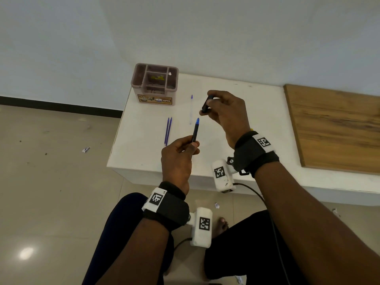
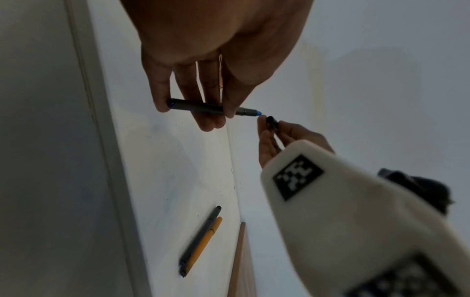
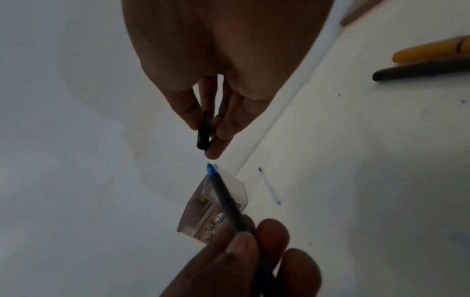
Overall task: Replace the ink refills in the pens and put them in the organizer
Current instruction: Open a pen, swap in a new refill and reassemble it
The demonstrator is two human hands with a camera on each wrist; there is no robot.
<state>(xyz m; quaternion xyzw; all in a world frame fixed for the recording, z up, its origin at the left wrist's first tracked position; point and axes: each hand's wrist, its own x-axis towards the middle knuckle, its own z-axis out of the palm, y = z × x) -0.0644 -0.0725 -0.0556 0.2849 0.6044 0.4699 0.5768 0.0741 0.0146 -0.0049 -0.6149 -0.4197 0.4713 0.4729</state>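
Note:
My left hand [image 1: 186, 148] pinches a dark pen [image 1: 195, 131] with a blue tip, its point raised toward the right hand; the same pen [image 2: 201, 107] [image 3: 226, 203] shows in both wrist views. A short black pen cap [image 1: 206, 104] [image 3: 203, 133] [image 2: 272, 121] is pinched by my right hand [image 1: 223, 112], a little beyond the pen tip and apart from it. Two blue ink refills [image 1: 168, 130] lie side by side on the white table [image 1: 144, 153]. A clear, used-looking refill [image 1: 191, 109] lies between them and the hands. The brown organizer [image 1: 154, 84] stands at the table's far left corner.
A black pen and a yellow pen [image 2: 203, 239] lie together on the table, seen in the wrist views only. A wooden board [image 1: 333, 128] covers the table's right part. The table's left and near edges drop to a tiled floor [image 1: 51, 182]. My knees are below the near edge.

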